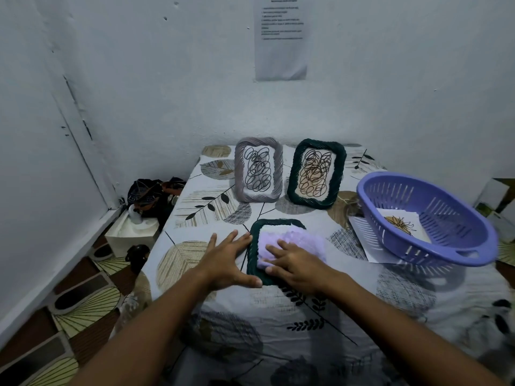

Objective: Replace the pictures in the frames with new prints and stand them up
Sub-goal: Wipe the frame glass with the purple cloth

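Near, flat dark-green woven frame [252, 257]: steadied by spread-wide left hand [227, 260]; right hand [292, 261], fingers straight, pressing lilac cloth [301, 243] over glass, probably wiping.

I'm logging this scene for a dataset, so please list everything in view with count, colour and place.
Standing frames: 2, one grey, one dark green, upright at the table's back.
Flat frame: 1, dark green, lying near the hands.
Cloth: 1, lilac, on the flat frame.
Basket: 1, purple, table's right side.
Prints: white sheets, inside and under the basket; count unclear.
Tablecloth: 1, leaf-patterned.
Wall sheet: 1, white.
Left hand: fingers spread, steadying the flat frame.
Right hand: pressing the cloth.
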Demonstrator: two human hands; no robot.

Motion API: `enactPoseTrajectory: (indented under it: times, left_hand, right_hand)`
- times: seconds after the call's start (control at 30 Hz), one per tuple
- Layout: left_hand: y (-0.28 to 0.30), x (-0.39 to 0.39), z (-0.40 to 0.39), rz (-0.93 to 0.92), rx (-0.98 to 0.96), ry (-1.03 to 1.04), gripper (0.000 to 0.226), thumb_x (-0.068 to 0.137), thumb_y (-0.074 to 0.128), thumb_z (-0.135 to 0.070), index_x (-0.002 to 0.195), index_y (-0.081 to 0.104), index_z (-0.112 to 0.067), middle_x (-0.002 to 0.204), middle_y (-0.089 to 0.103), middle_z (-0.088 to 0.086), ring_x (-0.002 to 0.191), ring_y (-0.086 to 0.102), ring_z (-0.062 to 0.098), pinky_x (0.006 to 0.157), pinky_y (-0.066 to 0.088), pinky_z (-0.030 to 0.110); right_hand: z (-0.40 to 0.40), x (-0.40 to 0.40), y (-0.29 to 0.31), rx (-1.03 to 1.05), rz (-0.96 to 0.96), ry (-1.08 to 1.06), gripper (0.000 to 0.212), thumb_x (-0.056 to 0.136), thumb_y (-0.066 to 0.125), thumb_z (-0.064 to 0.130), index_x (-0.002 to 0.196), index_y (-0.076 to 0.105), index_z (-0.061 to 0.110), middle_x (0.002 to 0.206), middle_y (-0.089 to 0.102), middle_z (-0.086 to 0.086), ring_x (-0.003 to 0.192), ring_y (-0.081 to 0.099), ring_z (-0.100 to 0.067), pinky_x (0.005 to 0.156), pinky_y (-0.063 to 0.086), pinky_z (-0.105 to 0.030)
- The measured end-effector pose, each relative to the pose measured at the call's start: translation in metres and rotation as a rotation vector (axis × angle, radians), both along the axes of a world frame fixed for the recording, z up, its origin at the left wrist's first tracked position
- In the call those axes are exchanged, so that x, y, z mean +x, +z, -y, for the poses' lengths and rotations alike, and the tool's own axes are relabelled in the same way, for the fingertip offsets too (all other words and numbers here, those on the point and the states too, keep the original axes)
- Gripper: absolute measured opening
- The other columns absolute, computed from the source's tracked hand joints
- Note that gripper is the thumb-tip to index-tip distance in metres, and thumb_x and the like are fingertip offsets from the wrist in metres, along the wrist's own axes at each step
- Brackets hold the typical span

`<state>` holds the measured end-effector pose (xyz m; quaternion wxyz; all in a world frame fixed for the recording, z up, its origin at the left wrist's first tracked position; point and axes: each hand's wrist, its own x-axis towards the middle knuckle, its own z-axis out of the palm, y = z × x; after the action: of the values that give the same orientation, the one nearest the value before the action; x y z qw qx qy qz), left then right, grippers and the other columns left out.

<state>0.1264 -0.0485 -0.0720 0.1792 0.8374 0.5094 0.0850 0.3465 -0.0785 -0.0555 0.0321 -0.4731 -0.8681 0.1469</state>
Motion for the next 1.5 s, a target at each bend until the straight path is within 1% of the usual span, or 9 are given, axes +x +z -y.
enactPoseTrajectory:
  times: [0.17, 0.33, 0.47, 0.67, 1.13, 1.3, 1.37, 1.43, 1.5]
  left_hand:
    - [0.002, 0.0, -0.001, -0.001, -0.019, -0.013, 0.141, 0.037, 0.042, -0.101, 0.154, 0.012, -0.028, 0.161, 0.007, -0.014, 0.146, -0.008, 0.003, 0.116, -0.017, 0.047]
    - [0.003, -0.001, -0.001, 0.035, -0.046, -0.017, 0.141, 0.036, 0.045, -0.1, 0.154, 0.012, -0.03, 0.161, 0.006, -0.014, 0.137, -0.012, -0.004, 0.115, -0.02, 0.047]
    - [0.004, 0.0, -0.001, 0.04, -0.054, -0.021, 0.14, 0.036, 0.045, -0.1, 0.153, 0.011, -0.031, 0.161, 0.005, -0.011, 0.136, -0.013, -0.004, 0.115, -0.02, 0.048]
    - [0.005, 0.0, -0.001, 0.016, -0.058, -0.016, 0.128, 0.05, 0.06, -0.088, 0.153, 0.011, -0.031, 0.161, 0.006, -0.011, 0.136, -0.013, -0.005, 0.115, -0.019, 0.048]
    - [0.017, 0.004, 0.008, -0.037, -0.072, 0.018, 0.122, 0.057, 0.063, -0.081, 0.154, 0.011, -0.028, 0.162, 0.003, -0.005, 0.144, -0.009, 0.007, 0.116, -0.018, 0.05]
    - [0.024, 0.008, 0.01, -0.144, -0.051, 0.025, 0.115, 0.067, 0.062, -0.078, 0.154, 0.007, -0.027, 0.162, 0.004, -0.003, 0.148, -0.006, 0.015, 0.115, -0.016, 0.056]
    - [0.025, 0.01, 0.011, -0.183, -0.041, 0.026, 0.115, 0.067, 0.06, -0.078, 0.154, 0.006, -0.026, 0.162, 0.004, -0.003, 0.149, -0.006, 0.017, 0.114, -0.015, 0.058]
    - [0.026, 0.011, 0.01, -0.21, -0.038, 0.024, 0.115, 0.068, 0.059, -0.078, 0.154, 0.005, -0.025, 0.162, 0.003, -0.003, 0.149, -0.006, 0.018, 0.114, -0.014, 0.059]
    - [0.026, 0.012, 0.008, -0.241, -0.038, 0.019, 0.118, 0.066, 0.058, -0.08, 0.154, 0.003, -0.024, 0.162, 0.003, -0.002, 0.149, -0.006, 0.02, 0.114, -0.013, 0.061]
  right_hand:
    - [0.005, 0.021, 0.014, -0.087, -0.004, 0.068, 0.045, 0.1, 0.035, 0.046, 0.132, 0.057, 0.024, 0.154, 0.032, 0.004, 0.146, 0.019, -0.016, 0.118, 0.019, -0.036]
    - [0.007, 0.046, 0.022, 0.011, 0.082, -0.003, 0.054, 0.098, 0.031, 0.052, 0.129, 0.059, 0.018, 0.144, 0.048, 0.003, 0.138, 0.036, -0.019, 0.11, 0.032, -0.04]
    - [-0.006, 0.056, 0.017, 0.087, 0.125, -0.06, 0.097, 0.08, -0.002, 0.079, 0.135, 0.052, 0.021, 0.143, 0.05, 0.0, 0.139, 0.035, -0.019, 0.108, 0.037, -0.04]
    - [-0.05, 0.045, 0.007, 0.108, 0.132, -0.224, 0.056, 0.099, 0.027, 0.052, 0.144, 0.038, 0.021, 0.151, 0.038, -0.008, 0.141, 0.031, -0.022, 0.107, 0.038, -0.039]
    - [-0.012, 0.042, 0.0, 0.104, 0.105, -0.141, 0.053, 0.1, 0.025, 0.05, 0.146, 0.038, 0.026, 0.155, 0.03, 0.001, 0.147, 0.013, -0.019, 0.108, 0.037, -0.045]
    - [0.018, 0.044, -0.001, 0.045, 0.068, -0.127, 0.084, 0.085, 0.007, 0.074, 0.141, 0.045, 0.024, 0.151, 0.037, -0.007, 0.144, 0.025, -0.019, 0.103, 0.042, -0.041]
    - [0.024, 0.044, 0.008, -0.056, -0.065, -0.175, 0.068, 0.091, 0.022, 0.068, 0.119, 0.062, 0.02, 0.134, 0.055, -0.012, 0.128, 0.047, -0.024, 0.097, 0.044, -0.042]
    - [0.029, 0.041, 0.026, -0.127, -0.302, -0.262, 0.056, 0.093, 0.035, 0.064, 0.075, 0.062, 0.017, 0.086, 0.067, -0.004, 0.084, 0.063, -0.013, 0.074, 0.047, -0.032]
    - [0.033, 0.038, 0.048, -0.222, -0.555, -0.341, 0.047, 0.096, 0.045, 0.048, 0.062, 0.05, 0.017, 0.061, 0.05, -0.004, 0.052, 0.044, -0.01, 0.055, 0.033, -0.027]
